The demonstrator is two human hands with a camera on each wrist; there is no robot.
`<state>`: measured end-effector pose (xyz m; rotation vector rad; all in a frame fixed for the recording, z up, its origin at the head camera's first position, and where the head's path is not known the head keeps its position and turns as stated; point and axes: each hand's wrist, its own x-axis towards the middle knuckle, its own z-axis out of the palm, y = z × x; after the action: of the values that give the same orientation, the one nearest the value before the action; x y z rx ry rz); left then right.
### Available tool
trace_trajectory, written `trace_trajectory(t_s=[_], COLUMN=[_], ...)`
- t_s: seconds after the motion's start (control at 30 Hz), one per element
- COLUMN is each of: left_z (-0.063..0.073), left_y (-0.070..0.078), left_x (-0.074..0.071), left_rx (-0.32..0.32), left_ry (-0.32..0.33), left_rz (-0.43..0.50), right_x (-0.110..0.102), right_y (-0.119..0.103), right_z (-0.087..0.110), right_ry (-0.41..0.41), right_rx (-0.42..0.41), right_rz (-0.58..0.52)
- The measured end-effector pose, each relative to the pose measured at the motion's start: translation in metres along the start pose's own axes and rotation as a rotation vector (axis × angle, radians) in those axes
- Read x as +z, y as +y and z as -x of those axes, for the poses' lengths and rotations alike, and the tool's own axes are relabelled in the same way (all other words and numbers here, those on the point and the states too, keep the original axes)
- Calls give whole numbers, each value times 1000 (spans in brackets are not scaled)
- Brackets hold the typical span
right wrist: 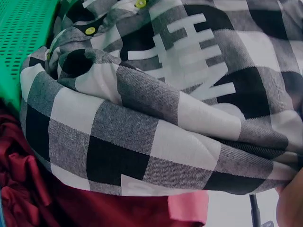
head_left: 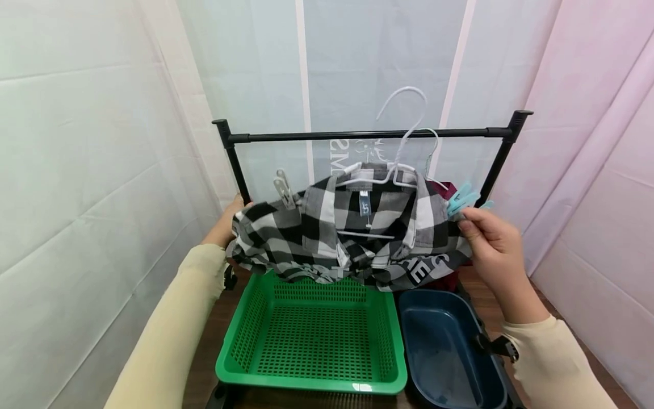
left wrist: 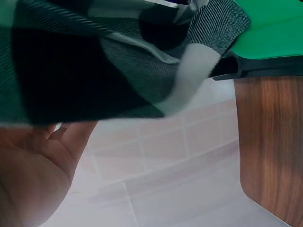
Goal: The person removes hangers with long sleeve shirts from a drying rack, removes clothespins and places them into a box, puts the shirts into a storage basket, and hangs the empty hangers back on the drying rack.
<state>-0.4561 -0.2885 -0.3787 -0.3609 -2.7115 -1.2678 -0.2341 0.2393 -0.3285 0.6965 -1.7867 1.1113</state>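
Note:
A black, grey and white checked shirt point(head_left: 286, 238) hangs on a white hanger point(head_left: 409, 113), whose hook rises above the black rail in the head view. My right hand point(head_left: 495, 250) pinches the shirt's right shoulder between thumb and forefinger, just below light blue clothespins point(head_left: 462, 199). At the opposite shoulder stands a clear grey clothespin point(head_left: 283, 189). My left hand point(head_left: 230, 221) is at the shirt's left end, near the rack post; its fingers are largely hidden behind the cloth, and I cannot tell what they hold. In the left wrist view the palm point(left wrist: 38, 175) shows under the checked fabric.
The black clothes rack point(head_left: 306, 136) spans the back. A dark red garment point(right wrist: 94, 205) hangs behind the shirt on another hanger point(head_left: 434, 145). Below are a green slotted basket point(head_left: 225, 369) and a dark blue basin point(head_left: 409, 352) on a wooden surface point(left wrist: 270, 142). White curtains enclose the sides.

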Motion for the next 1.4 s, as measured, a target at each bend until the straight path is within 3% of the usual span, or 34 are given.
trace_trajectory(t_s=[0.07, 0.17, 0.3, 0.43, 0.6, 0.9, 1.13, 1.4], left_z=[11, 23, 30, 32, 32, 34, 35, 35], left_y=[21, 35, 40, 42, 43, 40, 40, 37], left_x=[1, 3, 7, 8, 7, 6, 6, 7], left_rx=[-42, -57, -60, -48, -45, -61, -54, -56], left_ry=[-20, -54, -39, -13, -12, -19, -6, -7], left_rz=[-47, -58, 4, -6, -16, -26, -39, -41], right_x=[-3, -6, -7, -7, -4, 10, 18, 25], right_y=[4, 8, 12, 15, 17, 24, 20, 6], right_z=[6, 15, 26, 35, 46, 69, 83, 87], right_ry=[-20, -55, -101, -129, -165, -248, -304, -265], right_rx=[-11, -19, -18, -11, -13, -131, -86, -48], right_rz=[5, -7, -105, -238, -302, -181, -140, -85])
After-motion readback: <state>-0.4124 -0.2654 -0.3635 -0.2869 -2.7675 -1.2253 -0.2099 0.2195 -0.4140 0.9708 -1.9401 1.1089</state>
